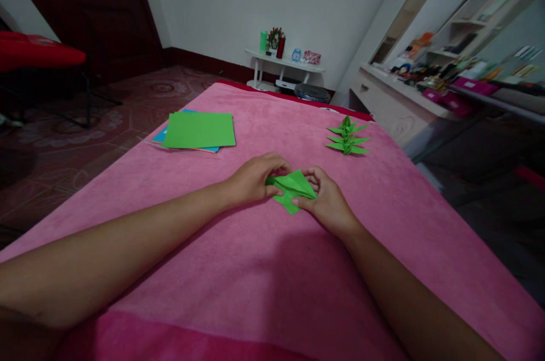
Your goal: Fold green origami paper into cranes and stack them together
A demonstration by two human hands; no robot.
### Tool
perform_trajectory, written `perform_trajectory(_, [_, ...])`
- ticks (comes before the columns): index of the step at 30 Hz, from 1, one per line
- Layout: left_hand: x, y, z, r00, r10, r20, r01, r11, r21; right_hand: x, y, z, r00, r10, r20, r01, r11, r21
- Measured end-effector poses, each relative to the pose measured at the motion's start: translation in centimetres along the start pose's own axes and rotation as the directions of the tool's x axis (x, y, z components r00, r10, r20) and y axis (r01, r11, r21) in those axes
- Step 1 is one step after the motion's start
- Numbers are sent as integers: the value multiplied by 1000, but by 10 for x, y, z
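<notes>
A small folded piece of green paper (293, 188) is held just above or on the pink cloth, with creased layers and a pointed lower corner. My left hand (259, 179) grips its left side, thumb in front and fingers behind. On the right side, my right hand (326, 196) pinches it the same way, its thumb on the front layer. Both hands' fingertips are partly hidden behind the paper. Farther off to the right stands a green folded-paper piece with pointed leaves (347, 138). To the left lies a stack of coloured paper, a green sheet (200, 129) on top.
Pink cloth (238, 270) covers the surface under my arms. Beyond its far edge stand a white side table (289, 61) with a plant and bottles, and a round dark stool (314, 92). A cluttered dresser (395, 100) is at right, a red-covered chair (40, 50) at left.
</notes>
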State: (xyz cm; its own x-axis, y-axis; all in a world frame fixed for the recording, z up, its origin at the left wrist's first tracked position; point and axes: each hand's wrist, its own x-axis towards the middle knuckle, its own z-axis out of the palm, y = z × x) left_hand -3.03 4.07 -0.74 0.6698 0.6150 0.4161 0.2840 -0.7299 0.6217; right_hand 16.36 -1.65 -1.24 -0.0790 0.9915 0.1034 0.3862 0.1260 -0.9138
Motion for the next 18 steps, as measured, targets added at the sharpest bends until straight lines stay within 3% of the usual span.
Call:
perform_trajectory(3, [0, 1, -1, 996, 47, -70, -40, 995, 90, 0, 2, -1, 997, -74, 0, 74, 996, -56])
perform_trajectory(10, [0, -5, -1, 1000, -5, -15, 8, 986, 169, -3, 3, -2, 959, -283, -3, 272, 924, -269])
perform_trajectory(14, [0, -7, 2, 996, -87, -24, 88, 991, 100, -2, 1, -2, 952, -304, 44, 299, 886, -354])
perform_trajectory(18, [3, -8, 7, 987, -156, -50, 160, 983, 89, 1, 3, 2, 955, -296, 16, 278, 875, -397])
